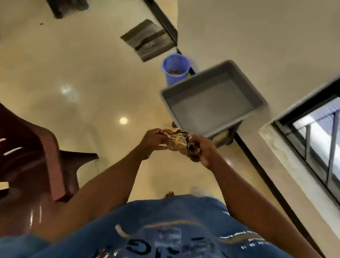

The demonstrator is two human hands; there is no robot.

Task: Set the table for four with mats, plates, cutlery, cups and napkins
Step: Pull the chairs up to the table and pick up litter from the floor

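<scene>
I stand over a glossy cream floor, and both hands hold one crumpled wad of brown and black paper (177, 141) in front of my waist. My left hand (154, 140) grips its left end with curled fingers. Around the right end, my right hand (203, 151) is curled tight. No mats, plates, cutlery or cups are in view.
A grey plastic tub (212, 97) sits on a low stand by the wall just ahead, a blue bin (175, 68) behind it. A dark red plastic chair (19, 151) stands at my left. A doormat (149, 38) lies further off, a window (333, 138) at right.
</scene>
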